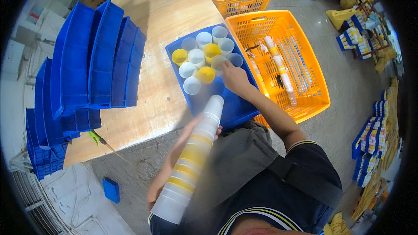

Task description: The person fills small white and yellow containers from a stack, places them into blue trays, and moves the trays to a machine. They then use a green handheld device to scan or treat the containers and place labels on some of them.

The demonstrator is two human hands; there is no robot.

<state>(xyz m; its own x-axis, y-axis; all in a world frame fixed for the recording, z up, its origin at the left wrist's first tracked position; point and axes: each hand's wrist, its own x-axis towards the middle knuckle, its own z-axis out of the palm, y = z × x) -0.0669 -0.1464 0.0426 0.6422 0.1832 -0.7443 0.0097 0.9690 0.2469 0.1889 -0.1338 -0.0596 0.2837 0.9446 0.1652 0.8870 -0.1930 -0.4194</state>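
My left hand (190,127) is wrapped round a long nested stack of plastic cups (178,185), white with yellow ones among them. The stack slants from my upper arm toward a blue tray (176,72) at the table's edge. Several white and yellow cups (206,75) stand in rows in the tray's far part. Over there, my right hand (235,78) has its fingers closed at the rim of a translucent cup (218,62). Its fingertips are partly hidden by the cup.
Stacked blue trays (115,61) rise on the left of the wooden table (159,104). A yellow-orange crate (307,72) holding cup stacks (281,72) stands right of the tray. Another crate (248,3) is behind. A green-handled tool (96,138) lies by the near table edge.
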